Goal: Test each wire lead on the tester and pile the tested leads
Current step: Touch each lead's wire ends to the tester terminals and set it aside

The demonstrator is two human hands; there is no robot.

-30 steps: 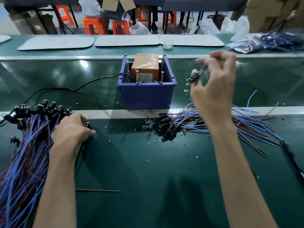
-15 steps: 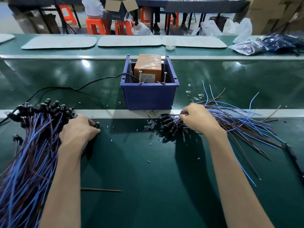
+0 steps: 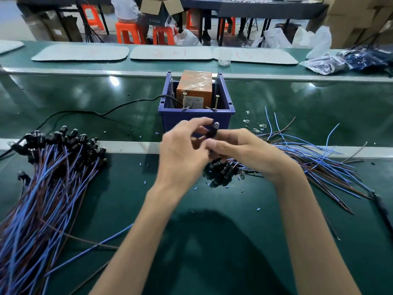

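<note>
Black-capped lead (image 3: 213,131) with a clear tip is held upright in front of the blue bin (image 3: 191,114), above the green worktop (image 3: 212,241).

Right hand (image 3: 244,152): grip is clamped on the lead's black body, thumb and forefinger pinched.

Left hand (image 3: 180,154): fingers are curled toward the tip, just beside it. Contact is blurred, so its grip state cannot be told.

Tester (image 3: 194,88), an orange box, is seated in the bin with two upright screws (image 3: 184,101) at its front. The lead is held apart from them.

Black cable (image 3: 85,112) is run out of the bin to the left.

Dense pile (image 3: 42,177) of blue and brown leads is laid at far left.

Looser pile (image 3: 308,162) is spread at right, its black heads under the right hand.
</note>
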